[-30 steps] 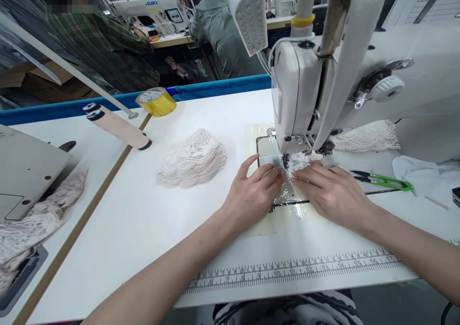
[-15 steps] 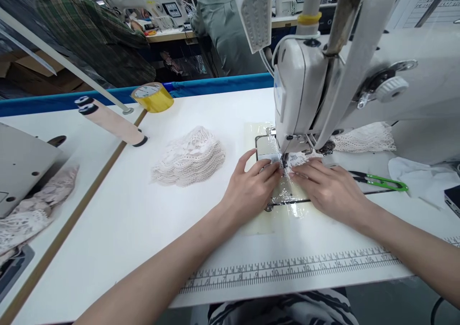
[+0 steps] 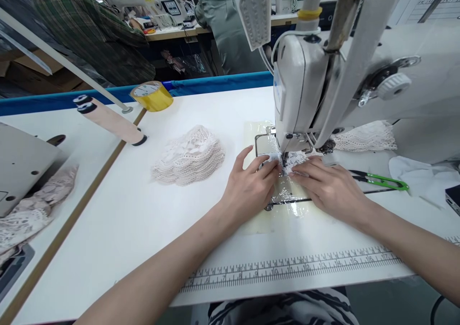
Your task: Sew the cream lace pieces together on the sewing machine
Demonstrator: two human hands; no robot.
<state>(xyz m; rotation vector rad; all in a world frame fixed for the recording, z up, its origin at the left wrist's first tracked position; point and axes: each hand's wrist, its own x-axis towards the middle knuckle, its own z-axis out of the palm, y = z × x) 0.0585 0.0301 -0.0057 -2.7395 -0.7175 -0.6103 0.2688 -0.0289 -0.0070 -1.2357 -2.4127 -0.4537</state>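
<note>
Lace piece (image 3: pixel 295 160) lies flat under the sewing machine (image 3: pixel 305 90) head, its long axis running left-right. Left hand (image 3: pixel 251 188) and right hand (image 3: pixel 328 188) press it with fingers spread flat, tips nearly touching. Stacked lace (image 3: pixel 189 156) sits left on the worktop (image 3: pixel 143 219); green snips (image 3: pixel 384 180) lie right
</note>
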